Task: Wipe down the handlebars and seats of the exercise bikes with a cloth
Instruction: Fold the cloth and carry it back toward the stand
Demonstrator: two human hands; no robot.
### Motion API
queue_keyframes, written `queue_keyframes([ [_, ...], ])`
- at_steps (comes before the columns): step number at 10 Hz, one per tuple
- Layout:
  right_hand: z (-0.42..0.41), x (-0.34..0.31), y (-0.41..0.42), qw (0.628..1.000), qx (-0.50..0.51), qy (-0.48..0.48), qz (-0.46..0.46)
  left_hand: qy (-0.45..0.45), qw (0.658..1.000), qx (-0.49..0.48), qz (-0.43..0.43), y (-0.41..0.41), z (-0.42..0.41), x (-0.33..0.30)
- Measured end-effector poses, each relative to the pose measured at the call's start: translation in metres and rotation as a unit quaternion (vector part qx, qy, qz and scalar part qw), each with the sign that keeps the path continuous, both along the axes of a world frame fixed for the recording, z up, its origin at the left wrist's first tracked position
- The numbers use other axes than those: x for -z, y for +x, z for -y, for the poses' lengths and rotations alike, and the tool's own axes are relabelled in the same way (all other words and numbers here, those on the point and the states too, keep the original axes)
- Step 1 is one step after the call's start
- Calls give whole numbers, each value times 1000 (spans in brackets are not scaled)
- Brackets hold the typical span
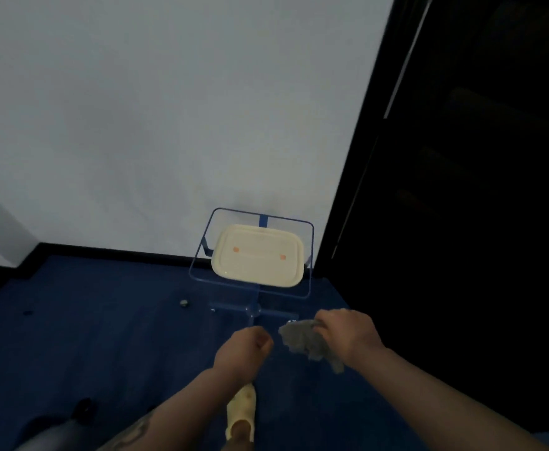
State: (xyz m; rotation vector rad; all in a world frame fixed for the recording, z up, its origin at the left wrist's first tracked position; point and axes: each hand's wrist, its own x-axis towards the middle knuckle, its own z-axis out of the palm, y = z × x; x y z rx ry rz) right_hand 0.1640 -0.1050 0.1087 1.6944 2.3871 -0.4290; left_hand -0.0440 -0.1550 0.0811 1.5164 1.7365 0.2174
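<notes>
A grey cloth point(309, 341) hangs bunched in the closed grip of the right hand point(348, 333), near and right of centre above the blue floor point(104, 336). The left hand point(245, 351), just beside it, is curled into an empty fist. Farther off, a cream tray point(257, 255) sits on a blue wire stand point(250, 288) against the white wall point(169, 125).

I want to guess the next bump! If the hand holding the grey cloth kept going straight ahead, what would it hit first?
Probably the blue wire stand holding the cream lid. The right hand, gripping the grey cloth, points toward its base; depth is hard to judge.
</notes>
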Motion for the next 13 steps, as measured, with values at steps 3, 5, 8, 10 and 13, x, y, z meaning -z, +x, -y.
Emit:
queue_keyframes([
  [3,-166,34,-68,983,155,-30,-92,-19,999,-8,-43,-75,-172,11],
  [5,-258,72,-107,980,192,-22,-41,-31,997,-59,-24,-112,-227,38],
  [8,-290,128,-169,972,132,-190,-49,-100,992,-56,-52,-140,-219,76],
  [10,-252,112,-169,973,45,-225,10,-86,993,-47,-62,-137,-213,65],
  [13,-158,21,-113,986,-16,-151,67,-35,993,-16,-114,-102,-168,6],
])
